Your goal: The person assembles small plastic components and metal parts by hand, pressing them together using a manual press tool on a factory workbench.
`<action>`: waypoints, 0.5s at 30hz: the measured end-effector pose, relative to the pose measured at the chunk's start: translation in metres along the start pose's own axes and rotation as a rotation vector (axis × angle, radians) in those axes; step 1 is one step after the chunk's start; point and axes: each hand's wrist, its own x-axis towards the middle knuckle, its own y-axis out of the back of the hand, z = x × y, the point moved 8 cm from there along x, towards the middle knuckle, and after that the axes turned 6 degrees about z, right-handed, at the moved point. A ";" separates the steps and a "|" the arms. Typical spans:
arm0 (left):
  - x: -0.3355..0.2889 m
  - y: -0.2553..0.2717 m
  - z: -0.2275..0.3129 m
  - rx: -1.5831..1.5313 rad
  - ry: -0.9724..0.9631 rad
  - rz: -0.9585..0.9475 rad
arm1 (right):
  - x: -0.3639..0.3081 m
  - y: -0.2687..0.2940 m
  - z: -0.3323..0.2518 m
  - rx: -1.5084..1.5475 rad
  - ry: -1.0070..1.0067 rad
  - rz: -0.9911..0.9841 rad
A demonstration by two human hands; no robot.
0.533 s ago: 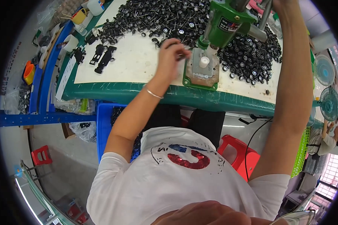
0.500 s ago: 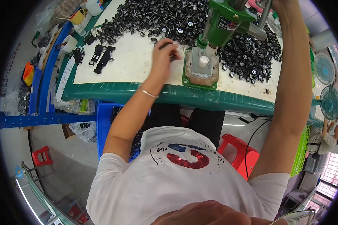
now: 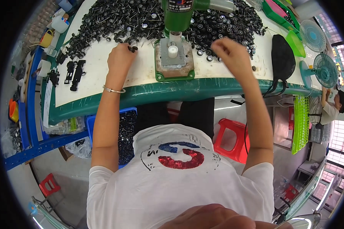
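My left hand (image 3: 121, 59) is closed on a small black toy wheel (image 3: 132, 49), just left of the green hand press (image 3: 178, 17). Its fingers hide whether an axle is attached. To the right of the press, my right hand (image 3: 233, 56) hovers at the near edge of a heap of loose black wheels (image 3: 214, 28), fingers loosely bent and nothing visible in them. A white round piece (image 3: 172, 51) sits on the grey plate (image 3: 165, 60) of the press base. Left of the press lies a pile of wheels on metal axles (image 3: 114, 21).
Black toy chassis parts (image 3: 77, 75) lie at the table's left. A black cap-like cloth item (image 3: 283, 57) and a green fan (image 3: 325, 70) are at the right. Below the green table edge (image 3: 141, 93) stand a blue bin (image 3: 91, 124) and a red stool (image 3: 233, 139). Another person (image 3: 332, 107) is far right.
My right hand has come down from the press lever to the wheel heap. My left hand has moved away from the press base, still holding a wheel. The view has shifted right.
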 end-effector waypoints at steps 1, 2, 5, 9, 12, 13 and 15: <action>-0.003 0.000 0.000 -0.030 -0.021 0.016 | -0.012 -0.010 0.007 -0.073 -0.018 -0.039; -0.005 -0.001 -0.001 -0.028 -0.024 0.019 | -0.021 -0.019 0.013 -0.145 -0.035 -0.078; -0.016 0.002 -0.003 -0.198 -0.060 0.027 | -0.038 -0.035 0.013 -0.270 0.137 0.040; -0.035 0.007 0.002 -0.871 0.128 -0.043 | -0.037 -0.036 0.009 -0.315 0.203 0.107; -0.039 0.013 0.024 -1.117 0.211 -0.141 | -0.024 -0.027 -0.006 0.106 0.066 0.125; -0.040 0.018 0.034 -1.224 0.167 -0.140 | -0.016 -0.034 -0.010 0.302 -0.001 0.076; -0.040 0.020 0.045 -1.351 0.098 -0.130 | -0.004 -0.050 -0.030 0.514 -0.088 -0.015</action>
